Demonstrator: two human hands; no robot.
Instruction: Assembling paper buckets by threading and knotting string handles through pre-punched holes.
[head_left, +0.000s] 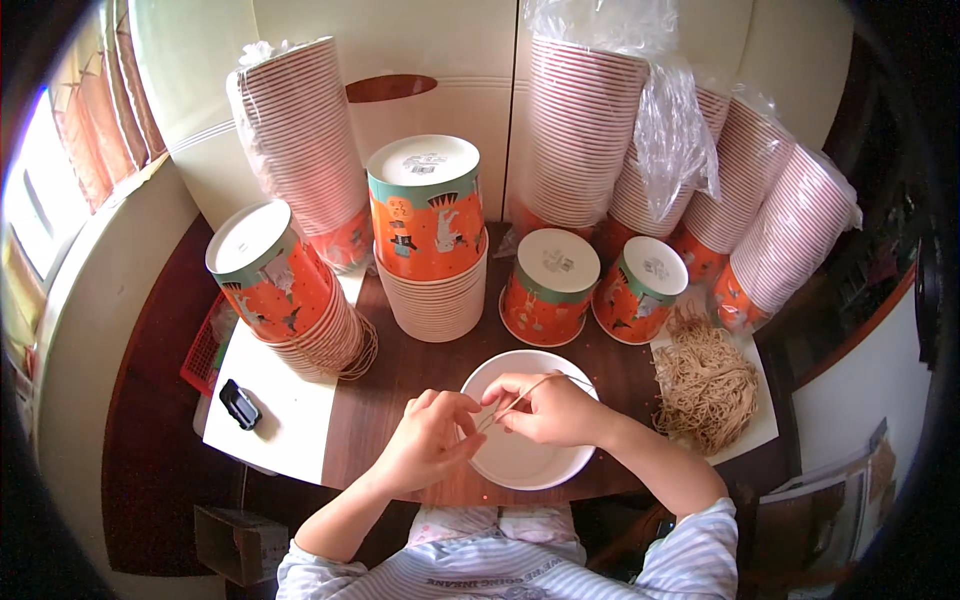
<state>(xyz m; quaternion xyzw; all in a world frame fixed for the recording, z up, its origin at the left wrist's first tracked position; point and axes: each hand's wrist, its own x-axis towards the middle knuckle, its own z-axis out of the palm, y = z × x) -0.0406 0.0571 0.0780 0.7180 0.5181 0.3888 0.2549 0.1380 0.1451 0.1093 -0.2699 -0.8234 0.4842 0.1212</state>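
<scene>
My left hand [430,440] and my right hand [545,408] meet over an upright white paper bucket [540,470], whose open mouth faces up at the near side of the table. A thin tan cord [520,397] runs between them. My right fingers pinch it, and one end sticks out past the back of that hand. My left thumb and fingers close around its other part, partly hidden. To the right lies a tangled heap of tan cords [708,385]. More cords loop around the lower part of a bucket stack [318,345] on the left.
Upside-down orange and green buckets [545,305] [637,298] stand beyond my hands, beside a taller stack [430,230]. Plastic-wrapped stacks [585,130] [300,130] line the back wall. A small black tray [240,404] sits on white board at left, near a red basket [205,345].
</scene>
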